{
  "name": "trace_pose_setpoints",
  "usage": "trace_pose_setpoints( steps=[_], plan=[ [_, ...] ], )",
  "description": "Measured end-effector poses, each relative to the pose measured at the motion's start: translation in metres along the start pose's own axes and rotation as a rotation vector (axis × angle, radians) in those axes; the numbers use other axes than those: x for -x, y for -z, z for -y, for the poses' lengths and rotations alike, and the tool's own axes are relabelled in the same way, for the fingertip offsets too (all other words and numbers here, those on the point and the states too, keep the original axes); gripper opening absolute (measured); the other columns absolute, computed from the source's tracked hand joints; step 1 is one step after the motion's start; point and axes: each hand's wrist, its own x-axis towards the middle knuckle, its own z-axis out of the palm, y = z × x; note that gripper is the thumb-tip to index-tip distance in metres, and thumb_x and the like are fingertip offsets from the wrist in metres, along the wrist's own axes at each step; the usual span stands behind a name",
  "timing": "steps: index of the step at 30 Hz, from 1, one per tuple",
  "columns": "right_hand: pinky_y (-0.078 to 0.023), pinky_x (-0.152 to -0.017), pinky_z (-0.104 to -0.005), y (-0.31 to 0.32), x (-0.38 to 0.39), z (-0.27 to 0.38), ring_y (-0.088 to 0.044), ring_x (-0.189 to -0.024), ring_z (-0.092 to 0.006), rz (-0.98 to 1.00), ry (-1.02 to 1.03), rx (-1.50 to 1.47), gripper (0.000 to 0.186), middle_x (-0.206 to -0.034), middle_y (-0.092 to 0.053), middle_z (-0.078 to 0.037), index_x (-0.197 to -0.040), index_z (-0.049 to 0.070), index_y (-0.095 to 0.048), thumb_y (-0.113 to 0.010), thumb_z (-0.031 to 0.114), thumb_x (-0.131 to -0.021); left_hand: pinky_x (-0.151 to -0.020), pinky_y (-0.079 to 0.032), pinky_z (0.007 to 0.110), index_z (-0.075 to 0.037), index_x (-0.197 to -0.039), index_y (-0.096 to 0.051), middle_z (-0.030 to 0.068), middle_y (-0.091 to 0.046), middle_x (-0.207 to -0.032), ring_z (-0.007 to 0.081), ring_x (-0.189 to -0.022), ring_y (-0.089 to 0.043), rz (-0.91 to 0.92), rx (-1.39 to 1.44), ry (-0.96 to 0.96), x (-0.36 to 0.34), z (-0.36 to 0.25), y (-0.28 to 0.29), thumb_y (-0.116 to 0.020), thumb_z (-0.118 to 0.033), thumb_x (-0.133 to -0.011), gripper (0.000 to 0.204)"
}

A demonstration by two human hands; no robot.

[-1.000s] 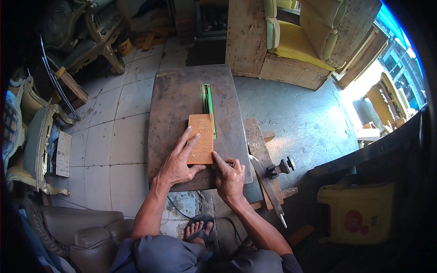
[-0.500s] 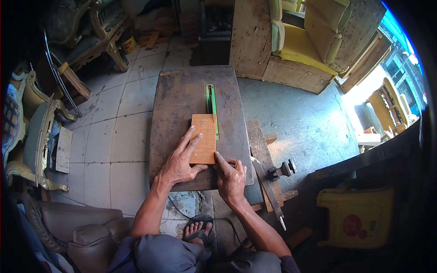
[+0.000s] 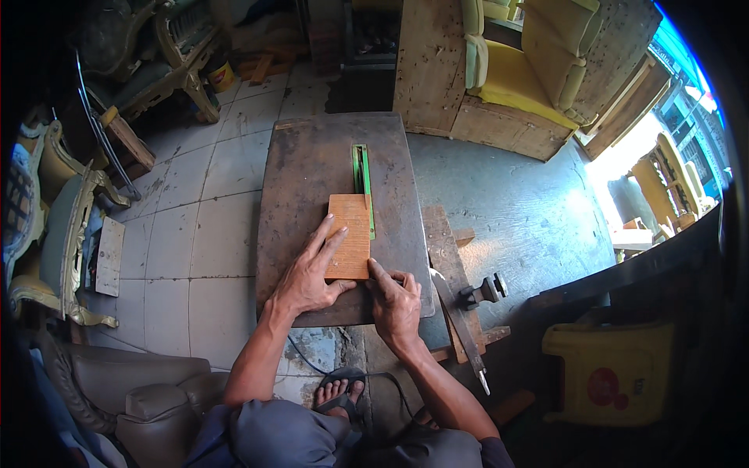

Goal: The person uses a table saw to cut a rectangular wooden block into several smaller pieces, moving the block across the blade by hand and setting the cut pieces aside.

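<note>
A small rectangular wooden board (image 3: 353, 226) lies flat on a dark, worn saw table (image 3: 308, 168). Its right edge runs along a green slot insert (image 3: 361, 171) in the table top. My left hand (image 3: 308, 273) lies flat on the board's near left part, fingers spread and pointing away from me. My right hand (image 3: 395, 300) is curled at the board's near right corner, with the forefinger pressing against its near edge.
A wooden bar (image 3: 445, 257) and a black clamp (image 3: 484, 290) hang off the table's right side. A yellow container (image 3: 612, 373) stands at the right. Wooden crates with yellow cushions (image 3: 515, 74) stand behind. Chair frames (image 3: 58, 203) crowd the left. My sandalled foot (image 3: 337, 392) rests below.
Both hands and the board have slid a little farther away from me along the green slot.
</note>
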Motion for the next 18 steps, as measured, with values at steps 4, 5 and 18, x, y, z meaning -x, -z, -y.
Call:
trace_pose_setpoints(
  steps=[4,5,18],
  plan=[
    [-0.056,-0.096,-0.0433,0.006,0.001,0.001,-0.069,-0.109,-0.0304,-0.044,-0.028,-0.185,0.045,-0.116,-0.079,-0.011,-0.144,0.006,-0.067,-0.074,0.010,-0.100,-0.127,-0.041,0.049,-0.008,-0.165,-0.043,0.0217,-0.025,-0.178,0.0444,-0.159,-0.037,0.017,-0.013,0.014,-0.001,-0.001,0.001,-0.097,-0.025,-0.076,0.106],
    [-0.058,-0.096,-0.0399,0.012,0.003,-0.001,-0.071,-0.109,-0.0278,-0.032,-0.019,-0.178,0.047,-0.124,-0.079,-0.014,-0.147,0.003,-0.061,-0.070,0.005,-0.102,-0.128,-0.041,0.049,-0.007,-0.165,-0.043,0.0213,-0.024,-0.178,0.0440,-0.158,-0.037,0.026,-0.015,0.022,-0.001,-0.003,0.003,-0.096,-0.026,-0.077,0.104],
    [-0.052,-0.092,-0.0289,0.015,0.006,-0.012,-0.066,-0.103,-0.0112,-0.139,-0.335,-0.587,0.041,-0.129,-0.078,-0.011,-0.151,0.003,-0.055,-0.057,0.002,-0.110,-0.129,-0.039,0.049,-0.007,-0.165,-0.043,0.0196,-0.023,-0.178,0.0435,-0.159,-0.036,0.017,-0.031,-0.006,-0.003,0.000,0.002,-0.095,-0.030,-0.078,0.104]
  ],
)
